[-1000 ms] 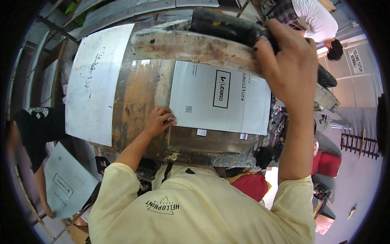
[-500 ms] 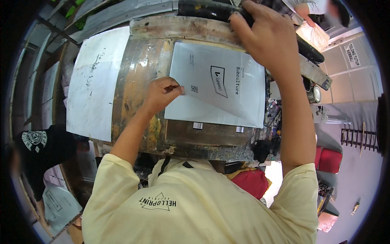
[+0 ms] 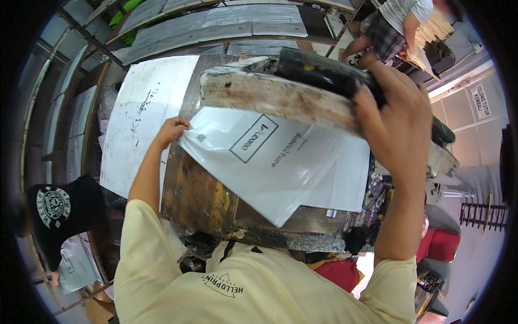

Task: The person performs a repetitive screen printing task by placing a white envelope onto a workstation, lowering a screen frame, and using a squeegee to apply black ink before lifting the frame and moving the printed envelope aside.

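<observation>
White plastic sheet [image 3: 280,162], printed with a boxed mark, lies skewed across your ink-crusted table [image 3: 199,200], one corner overhanging the near edge. Your left hand [image 3: 171,129] pinches the sheet's far-left corner, fingers closed on it, apparently to peel it clear of the sticky surface. Your right hand [image 3: 396,121] is wrapped around the dark end of the stained printing frame [image 3: 280,97], holding it tilted above the sheet so the print stays untouched. Beyond, a second white sheet [image 3: 143,124] lies flat; another person [image 3: 396,24] stands farther off.
</observation>
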`<control>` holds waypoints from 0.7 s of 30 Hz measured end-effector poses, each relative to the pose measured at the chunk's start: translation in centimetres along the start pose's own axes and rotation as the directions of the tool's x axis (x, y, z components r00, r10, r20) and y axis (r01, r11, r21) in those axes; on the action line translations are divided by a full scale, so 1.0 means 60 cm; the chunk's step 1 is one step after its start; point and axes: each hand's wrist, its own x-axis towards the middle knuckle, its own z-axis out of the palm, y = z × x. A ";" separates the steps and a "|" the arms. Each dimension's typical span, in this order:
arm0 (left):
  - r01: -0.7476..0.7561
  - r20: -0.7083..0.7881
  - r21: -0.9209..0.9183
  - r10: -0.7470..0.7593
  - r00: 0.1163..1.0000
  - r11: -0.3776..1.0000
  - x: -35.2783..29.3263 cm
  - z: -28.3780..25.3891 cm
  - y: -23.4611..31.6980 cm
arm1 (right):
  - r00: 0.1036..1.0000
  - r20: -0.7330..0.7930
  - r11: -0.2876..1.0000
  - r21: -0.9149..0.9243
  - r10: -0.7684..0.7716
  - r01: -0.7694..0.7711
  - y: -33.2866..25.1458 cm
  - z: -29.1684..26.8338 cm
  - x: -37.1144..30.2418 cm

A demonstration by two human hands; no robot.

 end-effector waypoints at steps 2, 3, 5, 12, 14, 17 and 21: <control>0.034 0.009 0.146 -0.035 0.999 0.989 0.056 -0.033 0.020 | 0.990 0.122 0.997 -0.054 0.065 -0.059 0.001 -0.008 0.008; 0.034 0.008 0.206 -0.037 0.999 0.978 0.087 -0.041 0.039 | 0.984 0.157 0.993 -0.085 0.089 -0.077 0.003 -0.013 0.012; -0.098 -0.002 0.450 0.111 0.994 0.887 0.125 -0.126 0.005 | 0.975 0.198 0.993 -0.080 0.104 -0.089 0.000 -0.029 0.022; -0.003 0.002 1.000 0.717 0.697 0.000 0.201 -0.161 0.060 | 0.972 0.217 0.994 -0.075 0.093 -0.078 0.019 -0.031 0.031; 0.149 0.024 0.982 0.867 0.498 -0.113 0.142 -0.081 0.109 | 0.984 0.175 0.998 -0.051 0.040 -0.031 0.014 -0.021 0.030; -0.293 -0.172 0.709 0.560 0.810 0.642 0.032 0.069 0.150 | 0.997 0.070 0.999 -0.012 0.031 -0.030 0.014 -0.018 0.010; -0.372 -0.081 -0.605 0.411 0.908 0.704 -0.263 0.166 0.318 | 0.995 0.070 0.996 -0.051 0.076 -0.073 -0.016 0.002 -0.051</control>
